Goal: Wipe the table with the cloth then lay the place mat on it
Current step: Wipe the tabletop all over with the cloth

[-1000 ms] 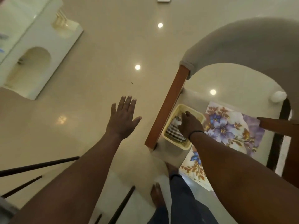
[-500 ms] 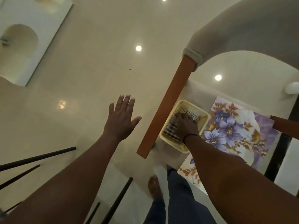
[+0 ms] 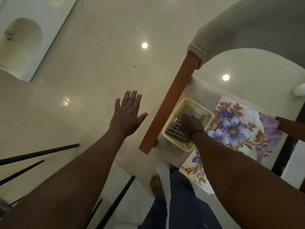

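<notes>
The right hand (image 3: 192, 125) reaches down into a cream basket (image 3: 203, 113), fingers curled onto the checked cloth (image 3: 173, 132) lying in it; whether they have pinched it tight I cannot tell. The basket sits on a chair seat beside a floral mat (image 3: 239, 128), its edge touching the mat. The left hand (image 3: 127, 117) hovers flat, fingers spread, holding nothing, over the glossy table (image 3: 82, 80). A wooden chair rail (image 3: 171, 103) runs between the hands.
</notes>
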